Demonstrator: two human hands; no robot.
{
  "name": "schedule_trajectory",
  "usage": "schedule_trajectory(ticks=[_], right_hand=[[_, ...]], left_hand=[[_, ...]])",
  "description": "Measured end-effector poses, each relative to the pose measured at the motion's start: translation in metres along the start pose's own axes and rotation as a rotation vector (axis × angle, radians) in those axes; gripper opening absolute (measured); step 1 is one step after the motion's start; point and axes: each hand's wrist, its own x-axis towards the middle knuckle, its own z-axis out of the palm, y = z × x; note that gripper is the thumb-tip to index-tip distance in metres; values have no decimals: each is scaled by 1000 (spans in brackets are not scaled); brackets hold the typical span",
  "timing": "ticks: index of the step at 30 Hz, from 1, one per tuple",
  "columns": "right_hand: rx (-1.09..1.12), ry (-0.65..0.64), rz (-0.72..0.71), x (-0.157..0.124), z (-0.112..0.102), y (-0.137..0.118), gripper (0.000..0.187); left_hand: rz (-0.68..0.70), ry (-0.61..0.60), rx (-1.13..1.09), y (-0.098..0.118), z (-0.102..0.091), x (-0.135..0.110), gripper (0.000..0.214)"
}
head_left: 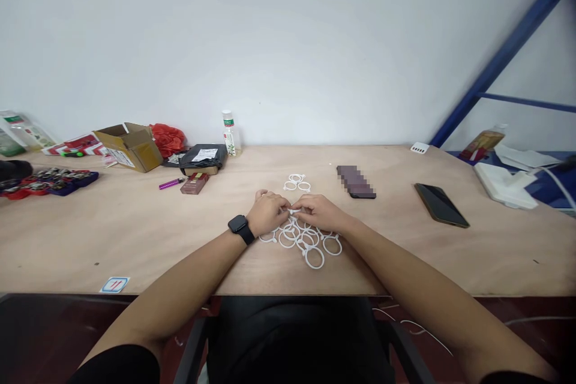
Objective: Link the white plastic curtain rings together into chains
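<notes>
My left hand (269,212), with a black watch (240,228) on its wrist, and my right hand (318,212) meet over a pile of white plastic rings (310,243) on the wooden table (135,234). Both hands have their fingers pinched together on a small white ring piece (293,211) between them. A smaller group of white rings (297,182) lies just beyond my hands.
Two dark phones (355,182) (441,204) lie to the right. To the left are a purple lighter (170,183), a red packet (194,183), a black parcel (203,157), a bottle (230,133), a cardboard box (129,145) and trays of small parts (49,181). A blue frame (499,60) rises at the right.
</notes>
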Motion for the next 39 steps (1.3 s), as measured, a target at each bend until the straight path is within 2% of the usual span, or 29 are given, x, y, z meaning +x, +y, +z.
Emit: schedule_trajectory(ticks=[8, 16, 23, 35, 39], right_hand=[[161, 117, 170, -2, -3, -6, 19], [274, 118, 183, -3, -5, -11, 15], [169, 158, 193, -2, 1, -11, 6], [45, 229, 165, 0, 5, -7, 22], [77, 324, 187, -1, 5, -5, 26]], left_hand=[[80, 93, -38, 1, -3, 0, 23], [119, 92, -21, 6, -5, -2, 30], [158, 87, -4, 9, -3, -2, 31], [164, 77, -22, 11, -2, -2, 30], [77, 156, -26, 6, -2, -2, 26]])
